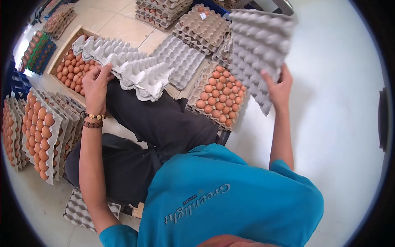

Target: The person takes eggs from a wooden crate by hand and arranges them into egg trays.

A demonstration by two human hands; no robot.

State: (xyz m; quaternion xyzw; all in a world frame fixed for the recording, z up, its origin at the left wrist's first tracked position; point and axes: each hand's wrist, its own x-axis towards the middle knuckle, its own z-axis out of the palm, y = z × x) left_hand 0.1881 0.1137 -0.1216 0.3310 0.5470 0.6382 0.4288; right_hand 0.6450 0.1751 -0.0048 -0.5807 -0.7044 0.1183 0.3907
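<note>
My left hand (96, 84) pinches the near edge of a light grey egg tray (127, 66), which is tilted above my knee and partly covers a wooden crate (66, 88) of brown eggs. At the right, my right hand (279, 88) grips the lower edge of a darker grey tray (261, 49), held up on its side and slightly blurred. Between the two lies a stack topped by a tray full of brown eggs (222, 96). Behind it, an empty grey tray (179, 59) rests on the floor. Neither held tray shows eggs in it.
Tall stacks of egg trays (39, 131) lean at the left beside my leg. More stacked trays (201, 26) stand at the top. Green and blue trays (37, 51) are at the upper left. A grey tray (84, 208) lies below my leg. A white surface (329, 123) spans the right.
</note>
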